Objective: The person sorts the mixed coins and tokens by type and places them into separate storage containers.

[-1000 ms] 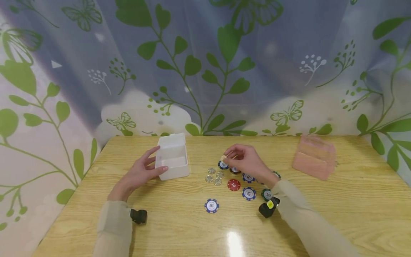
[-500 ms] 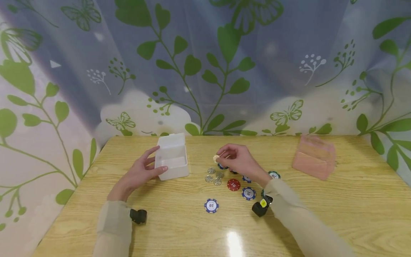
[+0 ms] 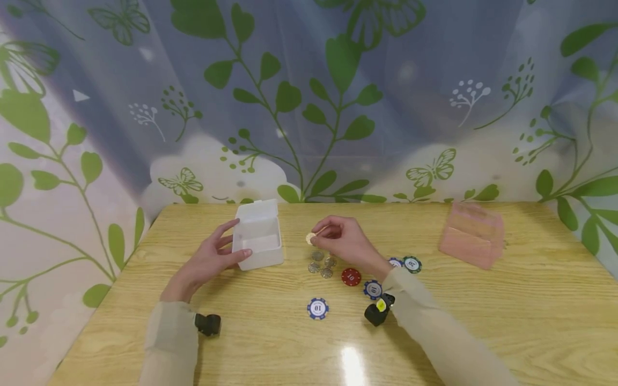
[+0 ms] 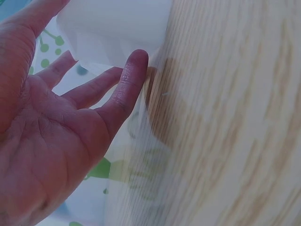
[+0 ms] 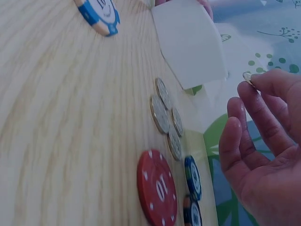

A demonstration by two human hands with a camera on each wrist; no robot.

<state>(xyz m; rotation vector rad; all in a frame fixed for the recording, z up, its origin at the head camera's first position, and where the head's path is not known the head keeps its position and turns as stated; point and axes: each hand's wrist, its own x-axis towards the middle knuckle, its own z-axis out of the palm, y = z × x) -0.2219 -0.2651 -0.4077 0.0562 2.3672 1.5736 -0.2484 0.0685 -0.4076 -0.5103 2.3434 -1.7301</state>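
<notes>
My left hand [image 3: 212,262] holds an open white plastic box [image 3: 260,258] at its left side, thumb over the front wall and fingers along the side. The box's lid stands raised at the back. In the left wrist view the fingers touch the box [image 4: 117,28]. My right hand [image 3: 345,241] pinches a small gold-coloured coin [image 3: 310,238] between thumb and fingertips, raised above the table to the right of the box. Below it, several silvery coins [image 3: 326,272] lie in a cluster. A red poker chip [image 3: 351,277] marked 10 lies beside them.
One blue-and-white chip [image 3: 317,309] lies apart, nearer the front. Another blue chip [image 3: 373,289] and a green one [image 3: 412,264] lie by the right forearm, which hides others. A pink translucent case [image 3: 470,236] lies at the back right, before a leaf-patterned curtain [image 3: 309,107].
My right hand has moved left with the gold-coloured coin, from over the chips towards the white box. The left hand and the box have stayed in place.
</notes>
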